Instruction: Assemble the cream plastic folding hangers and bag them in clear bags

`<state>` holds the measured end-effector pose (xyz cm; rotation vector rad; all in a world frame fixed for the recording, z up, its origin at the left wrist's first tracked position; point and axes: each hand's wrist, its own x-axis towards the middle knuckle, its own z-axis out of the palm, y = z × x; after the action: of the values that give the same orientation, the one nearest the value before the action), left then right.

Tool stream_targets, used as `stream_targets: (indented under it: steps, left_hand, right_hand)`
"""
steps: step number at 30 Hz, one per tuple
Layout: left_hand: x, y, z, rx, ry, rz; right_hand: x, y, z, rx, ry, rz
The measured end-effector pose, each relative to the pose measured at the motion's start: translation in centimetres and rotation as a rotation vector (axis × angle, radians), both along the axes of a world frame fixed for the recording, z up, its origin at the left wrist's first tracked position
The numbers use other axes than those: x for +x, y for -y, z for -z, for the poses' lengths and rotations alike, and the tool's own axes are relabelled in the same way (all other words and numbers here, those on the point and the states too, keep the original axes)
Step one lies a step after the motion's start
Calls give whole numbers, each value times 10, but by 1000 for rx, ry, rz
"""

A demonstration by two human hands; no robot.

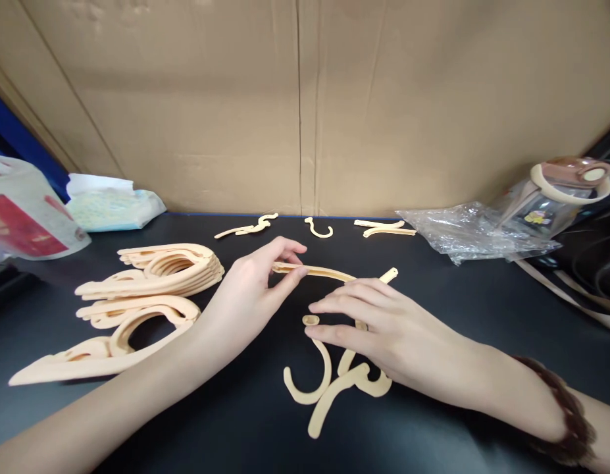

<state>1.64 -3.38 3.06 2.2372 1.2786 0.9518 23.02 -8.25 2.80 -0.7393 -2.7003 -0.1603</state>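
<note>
My left hand (265, 270) pinches one end of a curved cream plastic hanger arm (329, 272) between thumb and fingers. Its far end reaches toward my right hand (378, 322). The right thumb and fingertips are around the small round head of a cream hanger hook (327, 368), with the thumb crossing its stem. Close below lie more cream hanger pieces, one a curved arm (329, 401) with a notched part. Another piece's end (389, 275) shows beyond the right knuckles; the rest is hidden under that hand.
Folded cream hangers (186, 283) are stacked on the left of the black table. Loose pieces (255, 227), a hook (319, 228) and two arms (386, 228) lie along the back. Clear plastic wrap (457, 230), a bottle (546, 197), a tissue pack (112, 204) and a white container (28, 210) flank them.
</note>
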Motion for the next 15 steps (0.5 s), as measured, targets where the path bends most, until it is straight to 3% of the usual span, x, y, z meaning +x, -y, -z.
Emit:
stream_targets:
  steps: [5,10,15]
  left_hand:
    - [3,3,-7,-125,337,-49]
    - [5,3,-11,-294,651,-19]
    - [5,3,-12,-339,775,10]
  right_hand:
    - [-13,-5,4,51,175,-62]
    - [-22,-4,6,308,329,-118]
    - [-17,-1,1,357,253,-113]
